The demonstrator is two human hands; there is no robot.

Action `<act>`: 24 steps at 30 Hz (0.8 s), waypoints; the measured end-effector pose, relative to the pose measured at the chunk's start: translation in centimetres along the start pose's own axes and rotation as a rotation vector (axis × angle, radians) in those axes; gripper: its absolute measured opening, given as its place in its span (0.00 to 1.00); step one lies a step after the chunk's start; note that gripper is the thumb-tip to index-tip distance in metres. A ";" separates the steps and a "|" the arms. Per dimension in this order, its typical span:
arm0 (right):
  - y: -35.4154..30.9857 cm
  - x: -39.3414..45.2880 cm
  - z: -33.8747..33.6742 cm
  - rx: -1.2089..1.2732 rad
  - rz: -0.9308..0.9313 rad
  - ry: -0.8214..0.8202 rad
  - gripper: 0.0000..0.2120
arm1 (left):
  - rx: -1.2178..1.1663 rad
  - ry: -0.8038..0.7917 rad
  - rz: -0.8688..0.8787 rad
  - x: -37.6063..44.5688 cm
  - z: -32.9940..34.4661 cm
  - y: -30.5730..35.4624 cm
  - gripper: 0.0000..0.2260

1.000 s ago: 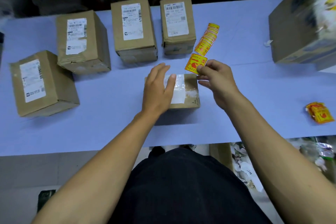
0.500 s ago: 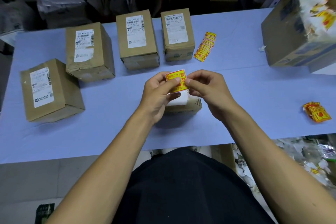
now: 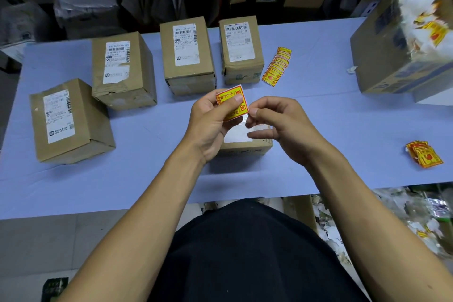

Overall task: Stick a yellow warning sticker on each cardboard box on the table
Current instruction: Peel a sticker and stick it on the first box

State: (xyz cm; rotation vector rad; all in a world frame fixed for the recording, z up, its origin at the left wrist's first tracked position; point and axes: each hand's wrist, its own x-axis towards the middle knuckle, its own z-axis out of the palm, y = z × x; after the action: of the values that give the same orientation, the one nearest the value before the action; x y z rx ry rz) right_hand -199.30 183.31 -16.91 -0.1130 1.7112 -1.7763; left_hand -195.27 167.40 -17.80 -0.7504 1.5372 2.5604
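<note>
Pale blue surface (image 3: 343, 115) in a cluttered storeroom, seen from above, with dark shelves of parcels behind it. At the centre, a yellow and red warning sticker (image 3: 232, 103) is held up in the air between both hands, tilted, just above a small cardboard box (image 3: 245, 147) with a white label that lies near the front edge. Left hand (image 3: 210, 125) curls its fingers narrowly around the sticker's left side, thumb pressed flat on its face. Right hand (image 3: 282, 125) pinches the sticker's right edge between thumb and first finger, the other fingers loosely bent below. Both forearms reach forward from the bottom corners, wrists close together. Four more cardboard boxes (image 3: 188, 56) with white shipping labels stand behind and to the left. A strip of stickers (image 3: 277, 66) lies beside the rightmost of these; a loose sticker pile (image 3: 424, 157) sits far right. A large carton (image 3: 382, 56) stands at the right rear.
</note>
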 end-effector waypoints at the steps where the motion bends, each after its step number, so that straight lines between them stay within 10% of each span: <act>1: 0.0 0.0 0.0 -0.002 -0.003 -0.004 0.06 | -0.007 0.002 0.000 0.0 0.0 0.0 0.03; 24: 0.0 -0.6 1.9 0.124 -0.159 0.100 0.11 | 0.162 0.139 0.135 -1.0 1.4 -0.4 0.11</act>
State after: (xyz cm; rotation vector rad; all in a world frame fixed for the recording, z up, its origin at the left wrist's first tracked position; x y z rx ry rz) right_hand -197.92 182.01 -16.38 -0.1102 1.6962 -2.0311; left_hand -194.78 168.97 -17.11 -0.8474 1.8719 2.4815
